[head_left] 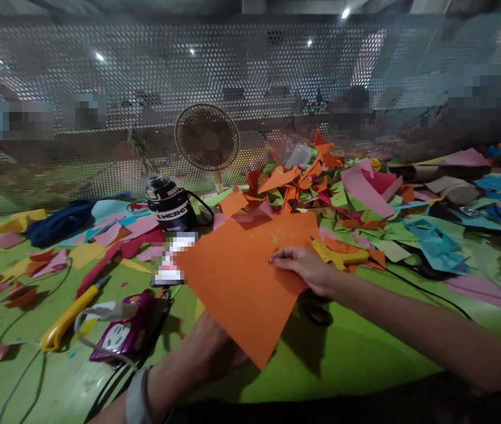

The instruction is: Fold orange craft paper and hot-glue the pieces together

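Note:
A large orange sheet of paper (233, 282) is tilted up in front of me above the green table, with small green and yellow specks near its upper right part. My left hand (215, 344) holds the sheet from below and behind, its fingers hidden by the paper. Over the front of the sheet, my right hand (301, 268) has its fingertips pinched together near the specks. Whatever is between those fingertips is too small to make out. A yellow glue gun (339, 254) lies just beyond my right hand, its black cord trailing right.
Heaped paper scraps (295, 182) cover the back of the table (365, 341). A black bottle (171, 206) and a fan (207, 138) stand before a perforated metal screen (144, 70). At left lie a yellow-handled tool (71, 315) and a purple power strip (127, 330) with cables.

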